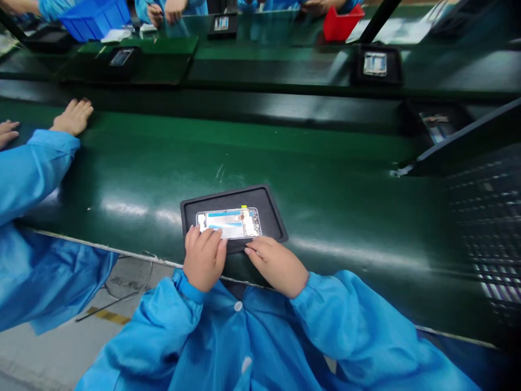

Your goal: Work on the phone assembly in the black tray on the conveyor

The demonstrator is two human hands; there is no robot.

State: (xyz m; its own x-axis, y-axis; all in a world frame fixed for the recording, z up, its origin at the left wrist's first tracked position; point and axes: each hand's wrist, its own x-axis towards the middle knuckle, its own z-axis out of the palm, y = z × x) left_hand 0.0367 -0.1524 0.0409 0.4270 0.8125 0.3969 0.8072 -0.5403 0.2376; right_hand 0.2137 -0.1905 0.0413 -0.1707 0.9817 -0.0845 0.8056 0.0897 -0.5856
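A black tray (268, 209) lies on the green belt (325, 179) close to me, with a phone frame (230, 223) lying flat in it. My left hand (202, 260) rests on the tray's near left edge, fingers together, their tips touching the phone frame's left end. My right hand (277, 265) sits at the tray's near right edge, fingers curled, with one fingertip at the rim just below the phone frame. Neither hand has lifted anything.
A co-worker's hand (73, 117) and blue sleeve (32, 163) lie on the belt at left. More black trays with phone frames (375, 64) (120, 57) sit on the far belt. A blue bin (95, 17) and a red bin (341, 24) stand at the back. A dark rack (484, 217) is at right.
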